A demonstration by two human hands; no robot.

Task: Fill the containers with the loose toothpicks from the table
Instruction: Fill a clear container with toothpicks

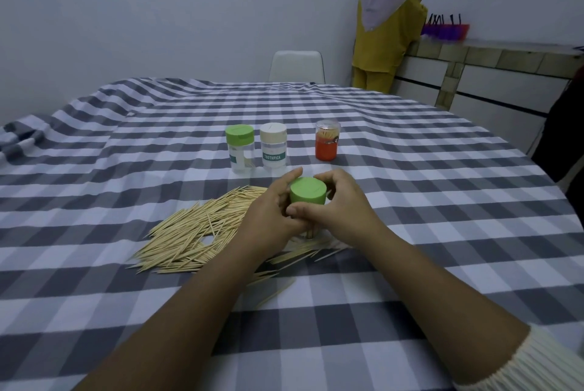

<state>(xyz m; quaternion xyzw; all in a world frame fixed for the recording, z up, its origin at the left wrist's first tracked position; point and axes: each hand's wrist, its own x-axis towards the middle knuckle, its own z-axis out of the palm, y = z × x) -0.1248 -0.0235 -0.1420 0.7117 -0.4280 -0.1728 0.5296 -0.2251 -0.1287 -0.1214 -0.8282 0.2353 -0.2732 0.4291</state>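
Loose toothpicks (196, 232) lay heaped on the checked tablecloth (410, 232), nearest the person. Just past them, the left hand (268, 217) and right hand (343, 202) both curled their fingers around a green-capped jar (308, 191). Farther back stood a green-lidded jar (240, 149), a cream-lidded jar (273, 145) and an orange jar (328, 140).

Four containers (308, 198), two hands (268, 217).
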